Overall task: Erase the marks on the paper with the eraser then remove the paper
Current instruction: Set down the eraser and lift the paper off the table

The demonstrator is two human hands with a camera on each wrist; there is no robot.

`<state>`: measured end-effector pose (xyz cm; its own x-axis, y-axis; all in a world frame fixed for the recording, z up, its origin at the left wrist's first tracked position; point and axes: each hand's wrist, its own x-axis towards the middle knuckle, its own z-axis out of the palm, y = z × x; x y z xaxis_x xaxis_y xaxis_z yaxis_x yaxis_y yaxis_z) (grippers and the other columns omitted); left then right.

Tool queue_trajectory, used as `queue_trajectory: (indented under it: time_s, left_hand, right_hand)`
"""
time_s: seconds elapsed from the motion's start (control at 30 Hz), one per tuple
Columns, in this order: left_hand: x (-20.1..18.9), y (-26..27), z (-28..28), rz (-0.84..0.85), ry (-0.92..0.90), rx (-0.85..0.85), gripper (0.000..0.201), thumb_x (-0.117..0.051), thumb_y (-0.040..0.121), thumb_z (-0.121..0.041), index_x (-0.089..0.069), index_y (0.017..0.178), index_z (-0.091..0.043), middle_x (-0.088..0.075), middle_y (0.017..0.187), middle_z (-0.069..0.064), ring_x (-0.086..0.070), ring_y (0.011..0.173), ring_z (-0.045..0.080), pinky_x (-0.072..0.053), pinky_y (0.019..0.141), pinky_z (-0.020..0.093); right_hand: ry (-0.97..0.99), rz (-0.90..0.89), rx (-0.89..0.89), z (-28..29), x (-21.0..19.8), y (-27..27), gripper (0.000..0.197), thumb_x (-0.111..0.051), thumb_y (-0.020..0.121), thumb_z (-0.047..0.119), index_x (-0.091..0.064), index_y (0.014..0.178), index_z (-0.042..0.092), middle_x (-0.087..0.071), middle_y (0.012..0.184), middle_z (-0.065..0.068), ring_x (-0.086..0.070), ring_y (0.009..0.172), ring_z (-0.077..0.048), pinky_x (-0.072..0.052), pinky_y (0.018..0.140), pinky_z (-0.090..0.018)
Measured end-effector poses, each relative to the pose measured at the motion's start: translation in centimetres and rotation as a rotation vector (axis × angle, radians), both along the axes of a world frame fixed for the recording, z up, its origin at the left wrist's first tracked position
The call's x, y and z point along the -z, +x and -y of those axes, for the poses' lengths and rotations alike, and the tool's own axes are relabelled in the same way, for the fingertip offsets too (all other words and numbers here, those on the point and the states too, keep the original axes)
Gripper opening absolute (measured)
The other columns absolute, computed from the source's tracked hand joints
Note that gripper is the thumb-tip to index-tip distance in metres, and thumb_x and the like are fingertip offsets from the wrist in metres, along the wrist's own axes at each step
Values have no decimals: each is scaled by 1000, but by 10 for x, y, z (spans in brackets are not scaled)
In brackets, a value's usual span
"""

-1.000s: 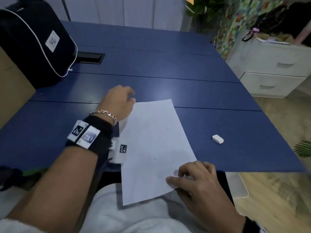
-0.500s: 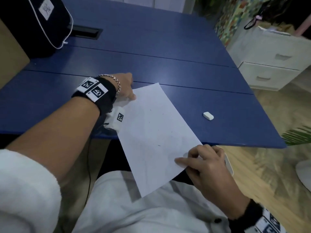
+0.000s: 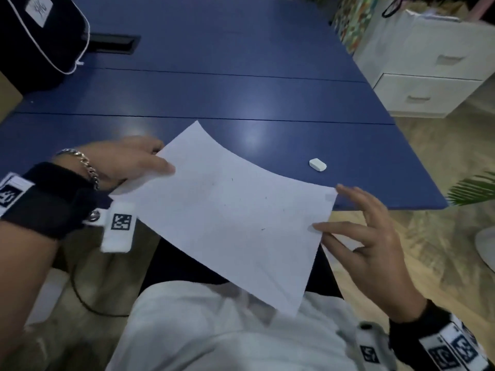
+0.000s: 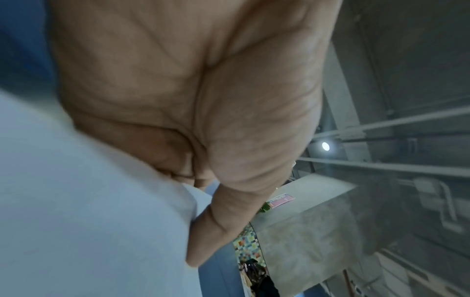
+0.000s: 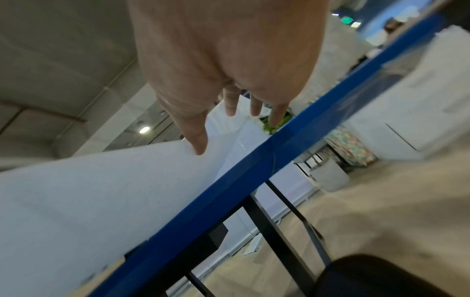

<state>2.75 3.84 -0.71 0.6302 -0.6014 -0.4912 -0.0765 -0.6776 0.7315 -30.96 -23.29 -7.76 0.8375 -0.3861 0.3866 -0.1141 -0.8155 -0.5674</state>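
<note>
The left hand pinches the paper above the worktop edge. The right hand, fingers spread loose, touches its edge. An eraser lies nearby.

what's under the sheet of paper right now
The paper is lifted, pinched by the left hand. Beneath it show the blue table's edge and the person's lap; anything directly behind is covered.

A blue table fills the middle of the scene. At its far left corner sits a black bag with white piping, and just right of the bag is a dark slot set in the tabletop. Off the far right stands a white drawer cabinet. A green plant pokes in at the right edge, above the pale wooden floor.
</note>
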Motion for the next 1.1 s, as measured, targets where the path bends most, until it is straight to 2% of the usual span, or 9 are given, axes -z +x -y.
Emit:
queue_trajectory:
  time_s: [0.1,0.17,0.27,0.33,0.47,0.53,0.77,1.0,1.1]
  left_hand:
    - [9,-40,-18,-301,-207,-55,37,-55,97,5,-63,131,-8,-74,123,16,-73,107,37,-62,86,44]
    - [19,-64,-27,-351,-267,-73,45,-55,95,5,-60,137,-12,-72,128,13,-71,114,35,-61,88,42]
    - [37,-100,-35,-378,-318,-121,47,-55,94,5,-61,137,-15,-72,129,11,-71,115,36,-63,86,41]
    - [48,-123,-36,-417,-329,-170,46,-55,94,6,-63,134,-14,-73,127,11,-71,114,36,-63,84,40]
    - [70,-157,-30,-506,-302,-199,45,-56,94,4,-64,134,-15,-74,125,11,-73,112,34,-61,87,41]
    - [82,-173,-22,-551,-272,-198,41,-56,95,2,-64,132,-15,-75,123,9,-74,108,32,-63,82,40]
    - [122,-196,28,-624,-195,-128,28,-49,103,-4,-68,124,-6,-75,119,15,-75,104,34,-64,78,38]
    - [166,-192,103,-482,-232,-220,27,-49,106,0,-70,122,-1,-77,117,12,-74,108,30,-59,95,43]
    - [179,-190,141,-445,-197,-205,26,-49,105,1,-72,118,-2,-77,113,13,-75,105,29,-59,91,39]
  right_hand:
    - [416,17,45,11,4,-16,24,-78,93,9,-82,111,25,-43,165,11,-44,152,-15,-41,119,-37]
    - [784,99,89,12,8,-27,32,-66,99,10,-77,126,23,-51,161,9,-50,148,-15,-44,118,-51]
    - [1459,83,171,12,6,-47,54,-64,100,38,-53,152,33,-61,152,-5,-71,117,-31,-57,99,-55]
    - [1628,-133,81,11,8,-66,73,-77,87,53,-53,152,29,-65,146,-14,-73,108,-33,-63,89,-46]
    - [1558,-332,94,12,25,-96,40,-56,107,18,-61,146,20,-67,145,-12,-65,131,-37,-55,108,-49]
    - [1582,-354,159,17,37,-109,38,-49,109,12,-60,146,14,-68,143,-15,-66,129,-39,-57,106,-50]
    - [1438,-461,298,65,92,-118,34,-49,111,14,-62,143,13,-71,138,-13,-69,124,-39,-51,109,-54]
    - [1329,-478,345,145,156,-75,31,-54,111,24,-65,137,12,-76,131,-10,-72,119,-38,-57,101,-51]
    - [1232,-495,422,168,195,-59,27,-55,109,20,-70,130,12,-78,125,-12,-73,114,-38,-58,101,-52]
